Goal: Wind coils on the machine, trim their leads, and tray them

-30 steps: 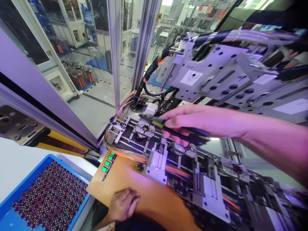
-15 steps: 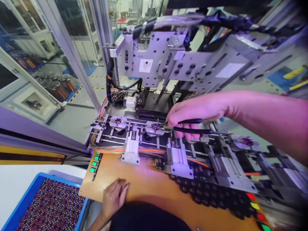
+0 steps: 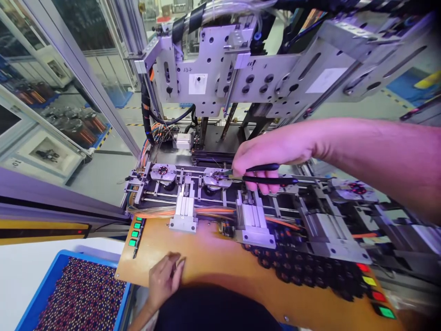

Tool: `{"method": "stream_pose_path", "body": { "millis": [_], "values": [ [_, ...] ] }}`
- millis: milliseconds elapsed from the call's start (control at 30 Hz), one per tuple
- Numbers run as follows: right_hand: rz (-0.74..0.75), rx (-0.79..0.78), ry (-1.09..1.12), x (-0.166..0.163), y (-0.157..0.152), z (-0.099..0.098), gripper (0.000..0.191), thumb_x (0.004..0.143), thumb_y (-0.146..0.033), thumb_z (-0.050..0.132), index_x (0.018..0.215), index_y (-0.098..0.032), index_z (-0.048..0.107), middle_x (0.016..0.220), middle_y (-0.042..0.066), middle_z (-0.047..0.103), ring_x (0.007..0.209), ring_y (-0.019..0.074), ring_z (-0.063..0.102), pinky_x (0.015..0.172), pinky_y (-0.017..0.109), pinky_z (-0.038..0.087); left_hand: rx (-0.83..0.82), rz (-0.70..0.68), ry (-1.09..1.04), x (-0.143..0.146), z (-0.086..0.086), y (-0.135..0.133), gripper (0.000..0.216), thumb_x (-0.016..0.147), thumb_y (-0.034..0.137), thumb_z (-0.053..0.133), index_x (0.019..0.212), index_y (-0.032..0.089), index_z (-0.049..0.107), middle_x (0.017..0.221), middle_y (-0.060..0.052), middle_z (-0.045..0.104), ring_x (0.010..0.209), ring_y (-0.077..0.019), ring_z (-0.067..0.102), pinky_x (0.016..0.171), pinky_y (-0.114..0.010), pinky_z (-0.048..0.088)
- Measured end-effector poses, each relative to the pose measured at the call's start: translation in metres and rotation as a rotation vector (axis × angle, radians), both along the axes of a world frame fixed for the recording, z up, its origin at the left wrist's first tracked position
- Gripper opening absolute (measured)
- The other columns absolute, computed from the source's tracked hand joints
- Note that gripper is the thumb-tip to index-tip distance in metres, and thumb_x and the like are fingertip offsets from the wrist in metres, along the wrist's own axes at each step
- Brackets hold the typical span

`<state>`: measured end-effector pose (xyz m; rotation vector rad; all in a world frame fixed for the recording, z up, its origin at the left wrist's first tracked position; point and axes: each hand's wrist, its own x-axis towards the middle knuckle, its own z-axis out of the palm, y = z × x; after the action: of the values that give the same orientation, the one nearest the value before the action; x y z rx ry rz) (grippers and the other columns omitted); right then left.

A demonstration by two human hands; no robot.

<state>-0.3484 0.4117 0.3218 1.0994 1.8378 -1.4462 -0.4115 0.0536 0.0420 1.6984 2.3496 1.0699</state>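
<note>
Fingers of the right hand [image 3: 265,149] are closed around black-handled pliers [image 3: 275,180], whose 2 slim handles stand slightly apart; the narrow tips reach a small ring [image 3: 217,176] in a silvery metal fixture [image 3: 223,184] beyond the back edge of the smooth orange-brown tabletop [image 3: 213,262], though whether they grip it cannot be told. The forearm comes in from the right, nearly level, with the back of the hand uppermost. The left hand [image 3: 164,277] rests with fingers loosely bent by the tabletop's front edge, towards the left corner; whether it holds anything is hidden. Along the left edge sit 4 square green buttons [image 3: 134,233]; towards the right corner lie round black parts [image 3: 310,273], closely packed
</note>
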Motion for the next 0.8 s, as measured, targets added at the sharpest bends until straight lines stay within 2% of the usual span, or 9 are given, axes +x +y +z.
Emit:
{"method": "stream_pose_path", "body": {
  "millis": [100, 267, 400, 533, 633, 733, 800],
  "values": [
    [0.043, -0.01, 0.009, 0.001, 0.003, -0.004, 0.019, 0.069, -0.02, 0.072, 0.055, -0.014, 0.061, 0.05, 0.003, 0.059, 0.035, 0.0144, 0.056, 0.033, 0.022, 0.044, -0.002, 0.0, -0.004, 0.0, 0.0, -0.001, 0.018, 0.088, 0.014, 0.062, 0.106, 0.017, 0.062, 0.089, -0.005, 0.073, 0.068, -0.0123, 0.069, 0.068, -0.021, 0.055],
    [0.268, -0.01, 0.014, 0.001, 0.008, -0.005, 0.028, 0.077, -0.032, 0.063, 0.057, -0.014, 0.063, 0.053, 0.005, 0.063, 0.042, 0.0131, 0.059, 0.039, 0.02, 0.049, 0.007, 0.0, -0.002, 0.001, -0.001, -0.001, 0.02, 0.087, 0.013, 0.064, 0.107, 0.017, 0.062, 0.089, -0.005, 0.072, 0.07, -0.0119, 0.068, 0.069, -0.021, 0.055],
    [0.323, 0.02, -0.043, -0.002, 0.007, -0.002, 0.033, 0.082, -0.035, 0.062, 0.06, -0.011, 0.063, 0.058, 0.007, 0.065, 0.044, 0.0133, 0.061, 0.043, 0.021, 0.05, 0.012, 0.002, 0.001, 0.001, -0.002, -0.001, 0.019, 0.087, 0.012, 0.063, 0.105, 0.017, 0.062, 0.089, -0.005, 0.072, 0.069, -0.0117, 0.068, 0.068, -0.02, 0.054],
    [0.319, 0.04, -0.04, -0.003, 0.002, -0.004, 0.034, 0.088, -0.027, 0.054, 0.059, -0.012, 0.063, 0.055, 0.006, 0.062, 0.043, 0.0133, 0.06, 0.041, 0.021, 0.048, 0.009, -0.001, 0.002, 0.0, -0.002, 0.0, 0.018, 0.087, 0.013, 0.063, 0.105, 0.018, 0.061, 0.088, -0.005, 0.072, 0.068, -0.0117, 0.068, 0.066, -0.021, 0.054],
    [0.326, 0.021, 0.077, 0.0, 0.0, -0.001, 0.03, 0.086, -0.02, 0.056, 0.058, -0.012, 0.061, 0.054, 0.003, 0.06, 0.042, 0.0101, 0.056, 0.042, 0.018, 0.045, 0.007, -0.002, 0.003, 0.001, -0.001, 0.0, 0.018, 0.088, 0.013, 0.062, 0.105, 0.018, 0.061, 0.087, -0.005, 0.071, 0.066, -0.0116, 0.067, 0.065, -0.021, 0.054],
    [0.344, 0.002, 0.259, 0.009, 0.004, 0.014, 0.024, 0.087, -0.016, 0.052, 0.066, -0.011, 0.063, 0.057, 0.0, 0.061, 0.046, 0.0064, 0.055, 0.047, 0.015, 0.044, 0.005, -0.002, 0.011, 0.001, -0.001, -0.001, 0.018, 0.088, 0.014, 0.062, 0.105, 0.018, 0.061, 0.087, -0.005, 0.072, 0.068, -0.012, 0.068, 0.066, -0.02, 0.055],
    [0.354, 0.03, 0.278, 0.021, 0.013, 0.026, 0.023, 0.088, -0.015, 0.048, 0.078, -0.008, 0.067, 0.061, -0.001, 0.064, 0.049, 0.0055, 0.058, 0.051, 0.015, 0.043, 0.006, -0.002, 0.024, 0.0, -0.001, -0.001, 0.017, 0.088, 0.014, 0.062, 0.105, 0.018, 0.061, 0.087, -0.005, 0.072, 0.07, -0.0126, 0.07, 0.068, -0.02, 0.055]
  ]
}}
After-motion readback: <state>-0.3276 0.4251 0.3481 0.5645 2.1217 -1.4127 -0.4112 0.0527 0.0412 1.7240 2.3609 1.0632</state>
